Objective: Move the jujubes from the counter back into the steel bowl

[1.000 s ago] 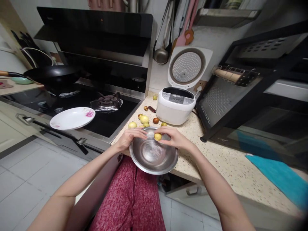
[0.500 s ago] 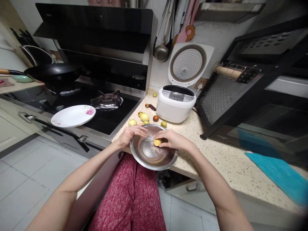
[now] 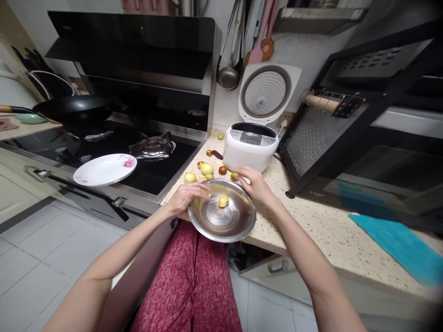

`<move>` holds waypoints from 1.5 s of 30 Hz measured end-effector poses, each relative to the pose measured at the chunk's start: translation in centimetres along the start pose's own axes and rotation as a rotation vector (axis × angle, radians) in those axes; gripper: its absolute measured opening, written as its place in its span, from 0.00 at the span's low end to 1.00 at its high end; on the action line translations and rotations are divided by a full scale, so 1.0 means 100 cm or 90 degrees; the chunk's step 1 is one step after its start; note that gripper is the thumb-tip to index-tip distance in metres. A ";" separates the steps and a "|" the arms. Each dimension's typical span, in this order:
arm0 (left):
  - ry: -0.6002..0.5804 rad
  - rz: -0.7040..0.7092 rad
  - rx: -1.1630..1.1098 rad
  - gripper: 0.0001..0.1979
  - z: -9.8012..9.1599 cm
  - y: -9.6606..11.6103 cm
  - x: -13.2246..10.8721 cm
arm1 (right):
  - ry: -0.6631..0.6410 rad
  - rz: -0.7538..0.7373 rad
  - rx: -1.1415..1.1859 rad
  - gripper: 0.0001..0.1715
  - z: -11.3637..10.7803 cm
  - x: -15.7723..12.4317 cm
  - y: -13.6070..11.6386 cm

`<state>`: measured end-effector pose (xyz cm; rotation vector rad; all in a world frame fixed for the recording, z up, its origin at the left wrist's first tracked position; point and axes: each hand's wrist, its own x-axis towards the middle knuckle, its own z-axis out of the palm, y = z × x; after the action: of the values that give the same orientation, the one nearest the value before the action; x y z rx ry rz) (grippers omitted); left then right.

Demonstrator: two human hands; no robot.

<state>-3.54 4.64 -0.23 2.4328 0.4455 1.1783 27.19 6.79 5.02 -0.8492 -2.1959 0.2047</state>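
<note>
R hand [image 3: 254, 183], which held the small round yellow fruit [image 3: 223, 201] half a sec earlier, had released it & gone to the small green-yellow fruit [image 3: 234, 176] on the speckled beige counter [image 3: 311, 233]; fingertips were at it, but couldn't tell if they'd closed. So 1 fruit was in, several others still out. L hand [image 3: 185, 196] gripped the rim of the shiny round steel bowl [image 3: 221, 233], fingers inside, thumb hidden. Bowl had just that yellow fruit. White plastic rice cooker [image 3: 249, 152] stood lid up, contents n/v.

A head-worn camera looks forward and down at the nearby metal bowl [image 3: 224, 223].
</note>
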 end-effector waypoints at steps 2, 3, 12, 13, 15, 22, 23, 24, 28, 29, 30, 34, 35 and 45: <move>-0.002 0.005 -0.001 0.41 0.000 0.000 0.000 | 0.008 0.029 -0.075 0.21 0.002 -0.001 0.010; 0.000 0.008 -0.003 0.41 0.000 0.000 0.000 | -0.006 0.040 -0.107 0.22 0.004 -0.002 0.015; 0.011 0.012 -0.006 0.40 0.001 0.000 0.001 | -0.126 0.119 -0.167 0.22 0.025 -0.007 0.038; 0.014 0.016 -0.010 0.40 0.001 0.000 0.001 | -0.128 0.126 -0.165 0.22 0.026 -0.007 0.038; 0.019 0.023 -0.017 0.40 0.001 0.000 0.002 | -0.124 0.132 -0.166 0.20 0.027 -0.006 0.038; 0.014 0.007 -0.024 0.40 0.002 -0.003 0.000 | -0.135 0.141 -0.188 0.20 0.023 -0.006 0.033; 0.014 0.006 -0.026 0.40 0.002 -0.003 0.000 | -0.132 0.139 -0.181 0.20 0.022 -0.006 0.032; 0.014 0.004 -0.027 0.41 0.002 -0.003 0.000 | -0.125 0.138 -0.175 0.18 0.022 -0.006 0.032; 0.013 0.006 -0.028 0.41 0.001 -0.002 0.001 | -0.013 0.136 -0.140 0.13 0.016 -0.003 0.028; 0.012 0.009 -0.029 0.41 0.001 -0.001 0.001 | 0.027 0.130 -0.118 0.12 0.014 -0.002 0.026; 0.011 0.010 -0.029 0.40 0.001 -0.001 0.001 | 0.060 0.120 -0.090 0.13 0.012 0.000 0.023; 0.006 0.002 -0.026 0.40 0.000 0.001 0.002 | 0.059 0.050 0.035 0.16 0.004 0.003 0.001; 0.005 0.001 -0.025 0.40 0.000 0.001 0.002 | 0.022 0.029 0.062 0.16 0.003 0.003 -0.006; -0.019 -0.008 0.009 0.43 0.000 -0.001 0.000 | -0.274 0.002 0.077 0.12 -0.005 0.001 -0.030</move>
<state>-3.59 4.71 -0.27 2.4538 0.4605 1.1355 25.95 4.46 6.58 -0.7956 -2.5460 0.5597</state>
